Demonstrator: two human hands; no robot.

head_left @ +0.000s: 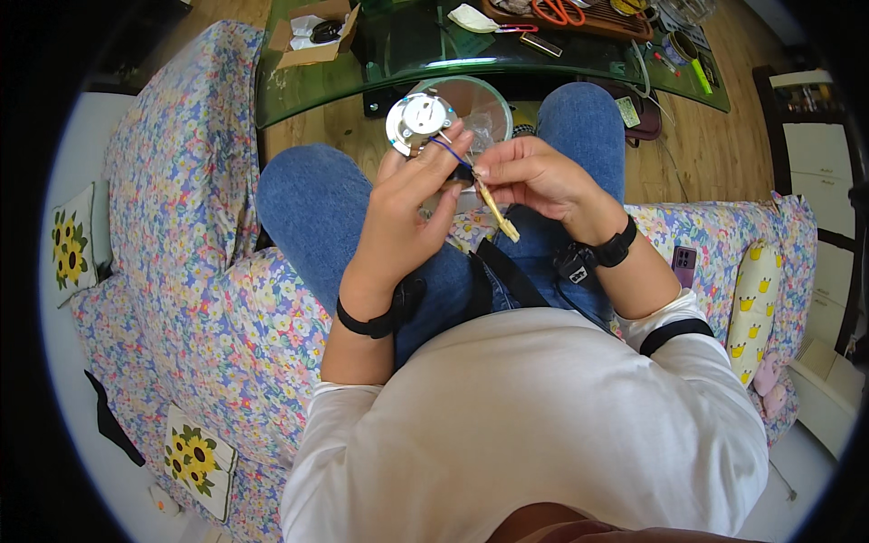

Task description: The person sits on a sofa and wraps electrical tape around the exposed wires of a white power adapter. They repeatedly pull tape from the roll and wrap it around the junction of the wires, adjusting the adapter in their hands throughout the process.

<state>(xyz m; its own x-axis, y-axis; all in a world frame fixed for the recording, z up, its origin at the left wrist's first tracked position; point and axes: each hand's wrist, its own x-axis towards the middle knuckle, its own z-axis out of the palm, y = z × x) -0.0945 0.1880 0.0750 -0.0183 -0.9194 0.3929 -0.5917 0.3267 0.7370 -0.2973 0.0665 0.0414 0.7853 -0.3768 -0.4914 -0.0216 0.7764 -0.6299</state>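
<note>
A round silver metal part (412,128) with a white centre faces up at the fingers of my left hand (398,204), which is closed around it. A dark blue wire (449,148) runs from it across my left fingers toward my right hand (540,179). My right thumb and fingers are pinched at the top of a thin pale-yellow strip (496,214), which hangs down toward my lap. Its exact kind is not clear. Both hands are close together over a bin (491,95) with a clear plastic liner, standing between my knees.
Ahead is a green glass table (407,56) with an open cardboard box (312,50), orange-handled scissors (559,11) and a wooden tray (597,23). I sit on a flowered sofa (244,335). A phone (684,265) and a yellow-crown cushion (755,308) lie to the right.
</note>
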